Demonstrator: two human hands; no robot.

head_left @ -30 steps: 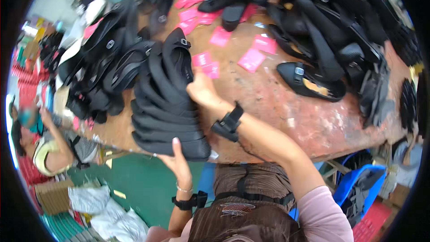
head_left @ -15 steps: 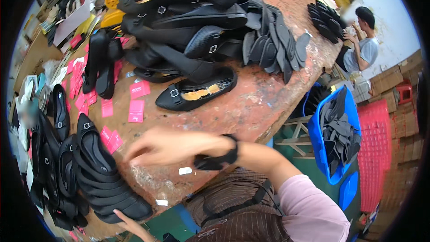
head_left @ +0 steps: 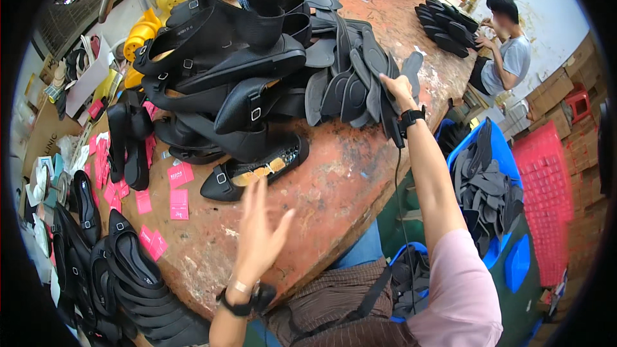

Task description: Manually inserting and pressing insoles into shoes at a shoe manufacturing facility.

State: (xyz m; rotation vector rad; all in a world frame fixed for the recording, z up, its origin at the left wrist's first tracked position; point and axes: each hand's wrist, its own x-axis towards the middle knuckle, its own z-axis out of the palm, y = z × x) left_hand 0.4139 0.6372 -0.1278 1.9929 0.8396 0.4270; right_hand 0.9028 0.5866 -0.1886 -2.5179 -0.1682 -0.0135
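My left hand (head_left: 258, 230) is raised over the bench, fingers spread, holding nothing. Its blurred fingertips are by the near edge of a single black flat shoe (head_left: 222, 186) with a square buckle and tan patches inside. At the far right, my right hand (head_left: 402, 93) reaches into a loose pile of dark grey insoles (head_left: 350, 87), its fingers closed on an insole at the pile's right edge. Just left of that pile rises a heap of black buckled shoes (head_left: 257, 64). Black bands circle both my wrists.
Pink cards (head_left: 179, 204) lie on the worn bench (head_left: 321, 199). Nested black shoes (head_left: 144, 283) line the left edge. Blue tubs (head_left: 514, 154) of insoles stand below the bench's right side. Another person (head_left: 511, 54) works at the far right beside stacked black pieces (head_left: 447, 26).
My right hand has swung from the middle of the bench out to the insoles. My left hand has left the nested shoes and come up near the single shoe. The view has shifted.
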